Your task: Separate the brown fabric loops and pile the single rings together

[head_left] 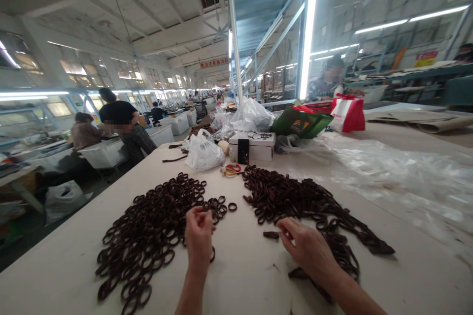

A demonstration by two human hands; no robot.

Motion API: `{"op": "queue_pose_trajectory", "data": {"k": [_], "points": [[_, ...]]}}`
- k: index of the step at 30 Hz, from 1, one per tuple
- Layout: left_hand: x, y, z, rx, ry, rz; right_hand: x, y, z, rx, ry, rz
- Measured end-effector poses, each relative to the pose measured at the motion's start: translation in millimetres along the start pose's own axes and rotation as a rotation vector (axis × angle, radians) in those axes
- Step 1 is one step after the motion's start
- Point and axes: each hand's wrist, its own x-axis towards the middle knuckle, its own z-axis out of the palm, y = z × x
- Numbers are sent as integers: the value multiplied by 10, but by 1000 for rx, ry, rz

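My left hand (199, 229) is raised at the right edge of a wide heap of dark brown rings (148, 231). Its fingers are curled together, and anything between them is hidden. My right hand (308, 243) hovers at the near side of a pile of flattened dark brown loops (288, 189). Thumb and forefinger come together at the tips; I cannot make out anything in them. Just left of those fingertips, a single flattened loop (271, 235) lies on the pale table (244, 280). One loose round ring (232, 206) rests between the two piles.
Behind the piles are a white plastic bag (205, 151), red and yellow-handled scissors (231, 171), and a white box (258, 145) with glasses on top. A green bag (303, 123), a red-and-white bag (348, 113) and clear plastic sheeting (399, 172) lie right. A person (120, 120) stands left.
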Motion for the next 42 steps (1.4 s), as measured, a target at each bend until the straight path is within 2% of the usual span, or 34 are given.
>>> {"op": "queue_pose_trajectory", "data": {"k": [2,3,5,9,12,15,18,21,25,27,31,33,37,42], "points": [[180,-18,-216,-27,176,8,22,78,-9,-115,4,1],[229,-27,-286,-21,221,22,28,101,4,-160,-12,-6],[242,-43,-323,-3,221,52,38,119,49,-232,-54,-17],[31,-43,-72,-27,-7,92,57,112,112,-281,-101,-16],[-169,0,154,-43,-173,92,70,91,107,-244,-48,-17],[-312,63,271,-35,-260,69,80,17,127,-178,3,-92],[-396,106,315,-26,-323,69,83,-69,215,-121,-69,-167],[-438,111,340,0,-387,84,83,-79,314,-53,-117,-154],[-458,98,357,40,-476,88,89,18,358,27,-118,-127],[-474,98,367,59,-518,67,82,47,368,196,-90,-85],[-567,121,422,63,-601,-6,23,-34,406,757,-67,126],[-636,146,463,21,-665,-42,-17,-114,413,903,-85,196],[-731,204,518,-74,-768,-98,-57,-197,373,834,-66,152],[-746,228,529,-106,-741,-149,-30,-153,308,706,-45,117]]}}
